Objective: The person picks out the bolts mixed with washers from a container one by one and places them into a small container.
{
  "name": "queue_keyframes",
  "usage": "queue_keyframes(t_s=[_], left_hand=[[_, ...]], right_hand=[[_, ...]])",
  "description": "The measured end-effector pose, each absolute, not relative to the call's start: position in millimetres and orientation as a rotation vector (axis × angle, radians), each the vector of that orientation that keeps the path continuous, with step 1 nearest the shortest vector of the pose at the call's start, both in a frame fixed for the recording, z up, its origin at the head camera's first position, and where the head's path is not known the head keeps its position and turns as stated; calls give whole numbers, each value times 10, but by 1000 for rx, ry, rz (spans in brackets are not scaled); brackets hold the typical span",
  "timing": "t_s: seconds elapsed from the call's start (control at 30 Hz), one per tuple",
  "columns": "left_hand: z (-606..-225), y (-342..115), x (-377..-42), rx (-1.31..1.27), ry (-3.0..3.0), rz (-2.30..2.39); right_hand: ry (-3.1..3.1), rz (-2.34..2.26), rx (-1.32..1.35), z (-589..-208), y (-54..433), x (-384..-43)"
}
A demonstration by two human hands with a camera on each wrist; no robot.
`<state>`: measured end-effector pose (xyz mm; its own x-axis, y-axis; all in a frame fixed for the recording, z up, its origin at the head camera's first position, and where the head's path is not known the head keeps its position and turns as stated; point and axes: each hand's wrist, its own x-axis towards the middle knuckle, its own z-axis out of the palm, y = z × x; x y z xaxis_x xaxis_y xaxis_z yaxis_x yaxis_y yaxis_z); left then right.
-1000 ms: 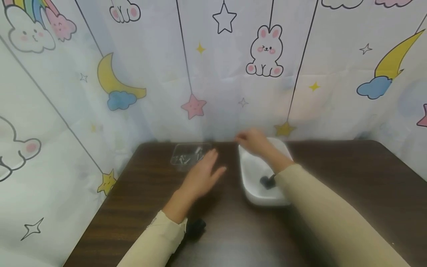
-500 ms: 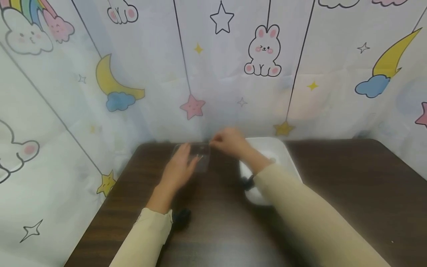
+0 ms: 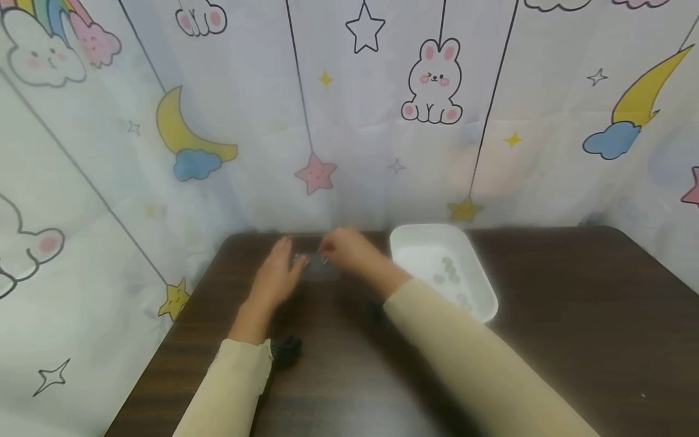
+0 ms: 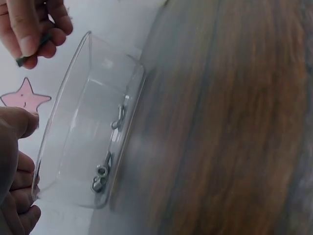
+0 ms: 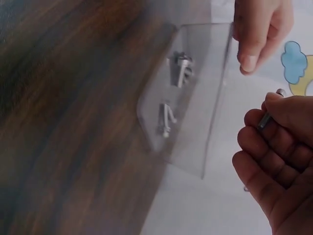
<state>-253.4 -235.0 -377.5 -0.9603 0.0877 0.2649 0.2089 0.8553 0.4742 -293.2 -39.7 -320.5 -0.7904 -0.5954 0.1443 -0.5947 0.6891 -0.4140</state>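
Observation:
Between finger and thumb, my right hand (image 3: 349, 249) pinches a small metal bolt (image 5: 264, 119), held just above the rim of a clear plastic box (image 4: 93, 98). Several bolts (image 4: 100, 182) lie on the bottom of that box, in two loose groups. My left hand (image 3: 270, 276) is at the left end of the box, its fingers (image 4: 24, 193) right at the outer wall and its thumb apart from them. In the right wrist view a fingertip of that hand points down near the box's top corner.
To the right stands a white tray (image 3: 493, 303) with several small round grey pieces (image 3: 449, 267) in it; the right sleeve overlaps its near left part. A printed curtain (image 3: 360, 121) hangs right behind the table's (image 3: 546, 340) back edge.
My right hand has moved left, from over the white tray to the clear box. My left hand has shifted left to the box's left end. More of the tray now shows.

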Motion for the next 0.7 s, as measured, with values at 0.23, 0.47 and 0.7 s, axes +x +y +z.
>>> queue_keyframes(t_s=[0.23,0.47,0.7], left_hand=[[-3825,-2432,-2581,-171,-2857,-795],[-3841,-2469,-2570,-174,-2850,-812],[-3868,-2508,-2566,-182,-2853,-873]], right_hand=[[2923,-522,-1087,-3388,-468,-3005],[2911,-517,-1132,-3432,-489,-2970],[2907,-461,-1073,-3490,-520,-2965]])
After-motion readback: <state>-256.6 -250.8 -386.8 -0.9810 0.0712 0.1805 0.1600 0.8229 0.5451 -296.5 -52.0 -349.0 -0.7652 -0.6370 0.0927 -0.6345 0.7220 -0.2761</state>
